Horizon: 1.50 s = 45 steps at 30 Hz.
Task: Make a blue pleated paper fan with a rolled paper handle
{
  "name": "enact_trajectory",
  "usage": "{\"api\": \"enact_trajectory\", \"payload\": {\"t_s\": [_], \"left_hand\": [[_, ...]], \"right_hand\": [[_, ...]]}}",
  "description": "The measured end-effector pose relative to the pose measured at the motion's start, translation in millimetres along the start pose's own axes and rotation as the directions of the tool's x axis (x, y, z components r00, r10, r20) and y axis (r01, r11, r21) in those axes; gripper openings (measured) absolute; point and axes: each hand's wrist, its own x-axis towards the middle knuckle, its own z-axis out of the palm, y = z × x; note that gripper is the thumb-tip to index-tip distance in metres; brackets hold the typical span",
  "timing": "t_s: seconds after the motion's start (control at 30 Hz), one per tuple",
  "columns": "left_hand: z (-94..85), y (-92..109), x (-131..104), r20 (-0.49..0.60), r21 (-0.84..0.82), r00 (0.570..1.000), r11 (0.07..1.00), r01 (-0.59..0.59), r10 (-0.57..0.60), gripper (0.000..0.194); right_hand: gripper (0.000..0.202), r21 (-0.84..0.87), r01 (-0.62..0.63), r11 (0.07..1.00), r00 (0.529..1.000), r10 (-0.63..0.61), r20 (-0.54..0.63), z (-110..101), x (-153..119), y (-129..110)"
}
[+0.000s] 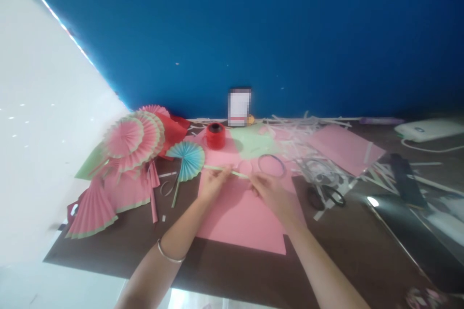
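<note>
A thin pale green strip or rolled paper stick [239, 174] stretches between my two hands, above a large pink paper sheet [242, 224]. My left hand [214, 183] pinches it near its middle, with one end poking out to the left. At its right end, the fingers of my right hand [270, 194] are closed on it. A roll of tape [271, 165] or similar ring lies just beyond my right hand. A red round container [215, 136] with a dark top stands behind my left hand. Left of that hand lies a blue pleated paper fan [186, 160] on a green stick.
Pink and green pleated fans [132, 140] are heaped at the left. Black-handled scissors [326, 196] lie right of the sheet, among white paper scraps [319, 174]. A pink card [346, 148], a dark shiny device [409, 236] and a white corded device [429, 129] occupy the right side.
</note>
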Motion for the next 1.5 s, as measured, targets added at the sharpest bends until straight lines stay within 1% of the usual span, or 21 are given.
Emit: {"api": "enact_trajectory", "payload": {"t_s": [0.13,0.2,0.23,0.3,0.4,0.5,0.57,0.67,0.77,0.87,1.0,1.07,1.13,1.2,1.23,1.3,1.37,1.43,1.5], "left_hand": [[-2.0,4,-2,0.050,0.123,0.999,0.992,-0.014,0.008,0.039],[-1.4,4,-1,0.081,0.127,0.997,0.992,-0.019,0.008,0.039],[-0.7,4,0,0.096,0.093,0.995,0.996,-0.005,-0.004,0.040],[1.3,4,1,0.117,-0.031,0.992,0.998,0.047,-0.043,0.045],[4.1,3,1,0.114,-0.199,0.990,0.975,0.100,-0.078,0.049],[5.0,2,1,0.087,-0.255,0.993,0.962,0.101,-0.082,0.045],[4.6,2,1,0.065,-0.283,0.995,0.955,0.091,-0.076,0.041],[3.9,2,2,0.045,-0.334,0.998,0.940,0.064,-0.052,0.035],[3.4,4,1,0.014,-0.352,1.000,0.936,0.016,-0.012,0.034],[2.5,6,0,-0.015,-0.336,1.000,0.942,-0.010,0.005,0.037],[0.8,9,1,-0.114,-0.324,0.992,0.941,-0.094,0.060,0.034],[-0.3,11,3,-0.145,-0.303,0.986,0.946,-0.119,0.077,0.032],[-2.6,13,5,-0.140,-0.291,0.988,0.950,-0.109,0.070,0.032],[-7.3,17,8,-0.144,-0.299,0.987,0.948,-0.110,0.069,0.032],[-10.8,19,9,-0.166,-0.306,0.983,0.944,-0.126,0.077,0.031],[-19.6,23,12,-0.242,-0.301,0.964,0.937,-0.178,0.105,0.031],[-29.6,27,15,-0.318,-0.243,0.938,0.945,-0.219,0.135,0.031],[-38.5,30,17,-0.375,-0.111,0.904,0.958,-0.264,0.206,0.035],[-44.3,31,17,-0.391,0.077,0.861,0.944,-0.321,0.325,0.035]], "right_hand": [[0.040,-0.030,-0.007,1.000,0.999,0.008,0.033,0,2,3],[0.038,-0.035,0.001,0.999,0.999,0.001,0.050,2,3,4],[0.037,-0.039,0.014,0.999,0.998,-0.012,0.054,2,3,5],[0.034,-0.052,0.051,0.997,0.997,-0.048,0.060,4,3,6],[0.031,-0.118,0.107,0.987,0.992,-0.099,0.074,5,2,6],[0.027,-0.236,0.158,0.959,0.985,-0.139,0.098,5,0,6],[0.024,-0.283,0.173,0.943,0.981,-0.138,0.137,5,-1,7],[0.024,-0.276,0.169,0.946,0.971,-0.112,0.211,6,-3,6],[0.023,-0.225,0.185,0.957,0.959,-0.126,0.255,9,-6,4],[0.020,-0.138,0.200,0.970,0.952,-0.159,0.260,11,-7,6],[0.024,-0.043,0.199,0.979,0.941,-0.179,0.288,12,-9,9],[0.026,-0.026,0.202,0.979,0.936,-0.185,0.299,13,-9,10],[0.027,-0.023,0.205,0.979,0.939,-0.190,0.286,13,-9,12],[0.026,-0.040,0.215,0.976,0.944,-0.198,0.264,13,-8,15],[0.025,-0.065,0.227,0.972,0.944,-0.203,0.259,12,-8,17],[0.025,-0.155,0.265,0.952,0.940,-0.219,0.262,8,-5,22],[0.026,-0.264,0.315,0.911,0.933,-0.246,0.264,3,-3,26],[0.029,-0.336,0.379,0.863,0.916,-0.296,0.271,-2,-2,29],[0.030,-0.366,0.449,0.815,0.886,-0.354,0.299,-5,0,31]]}}
